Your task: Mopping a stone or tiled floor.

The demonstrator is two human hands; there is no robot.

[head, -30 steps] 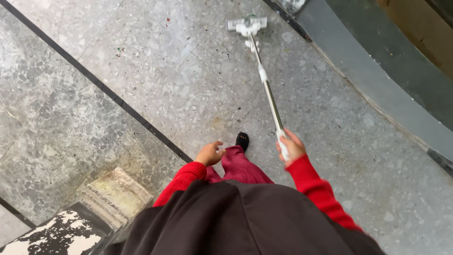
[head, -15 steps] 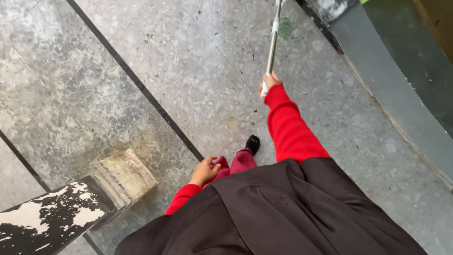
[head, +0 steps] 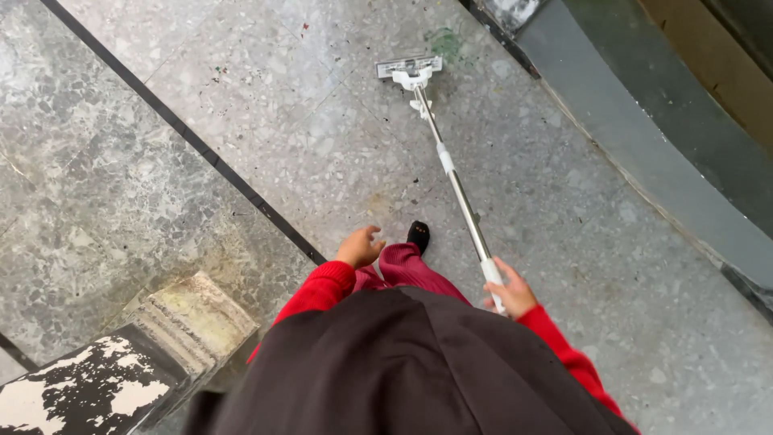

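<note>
My right hand (head: 509,290) grips the white end of a long metal-handled floor scraper (head: 455,182). Its flat white head (head: 409,68) rests on the speckled grey terrazzo floor (head: 322,145) ahead of me. My left hand (head: 360,246) hangs free in front of my body, fingers loosely apart, holding nothing. Both arms wear red sleeves over a dark brown garment. One black shoe (head: 418,236) shows below a red trouser leg, between the two hands.
A black inlay strip (head: 185,133) runs diagonally across the floor. A worn stone block (head: 193,318) and a black-and-white flaking slab (head: 80,391) lie at lower left. A grey raised kerb (head: 644,153) borders the floor on the right. A green smear (head: 443,42) marks the floor near the scraper head.
The right hand, stretched far forward half a second ago, has drawn back to my side, pulling the scraper head toward me. The left hand stayed near my leg.
</note>
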